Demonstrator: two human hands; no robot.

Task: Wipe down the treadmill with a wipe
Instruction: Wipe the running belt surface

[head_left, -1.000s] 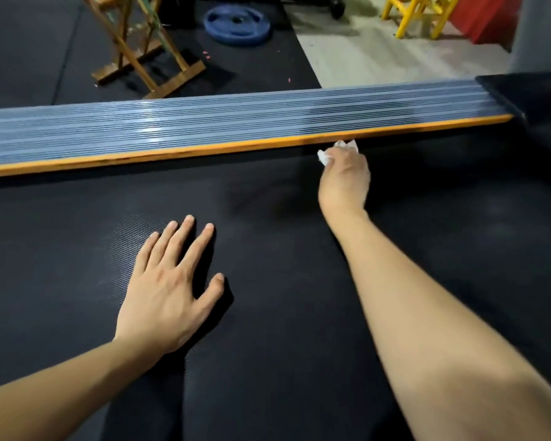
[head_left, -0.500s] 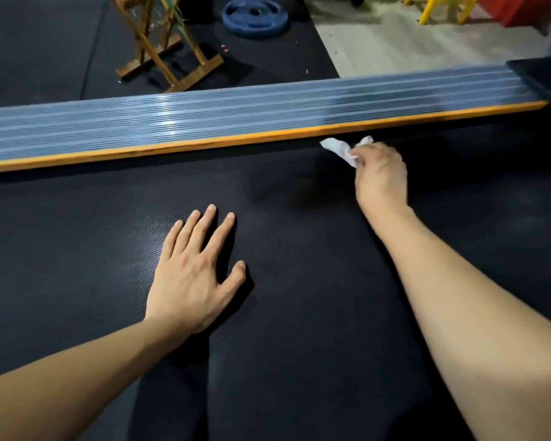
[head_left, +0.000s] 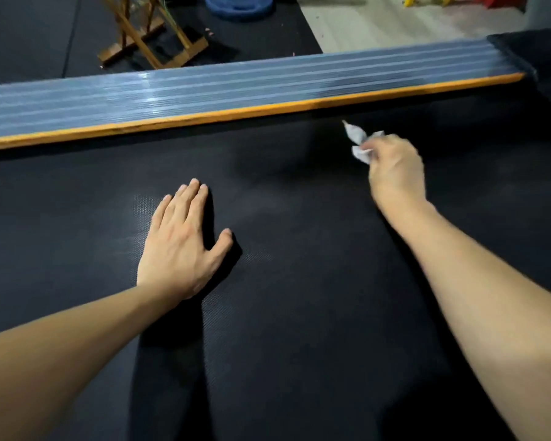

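The treadmill's black textured belt [head_left: 299, 313] fills most of the view. Along its far side runs a ribbed grey side rail [head_left: 236, 87] with an orange edge strip [head_left: 204, 117]. My right hand [head_left: 395, 173] is closed around a crumpled white wipe [head_left: 358, 143], which sticks out to the left of my fingers, just short of the orange strip; the hand is blurred. My left hand [head_left: 182, 246] lies flat on the belt, palm down, fingers together and thumb spread, holding nothing.
Beyond the rail, on dark floor mats, stand a wooden folding stand [head_left: 150, 36] and a blue weight plate [head_left: 239, 6]. Pale flooring [head_left: 379, 27] lies at the far right with yellow legs of a stool at the top edge. A black treadmill end cover [head_left: 541, 55] sits at the rail's right end.
My right hand with the wipe has slid to the right along the belt and pulled back a little from the orange strip. My left hand stays flat on the belt.
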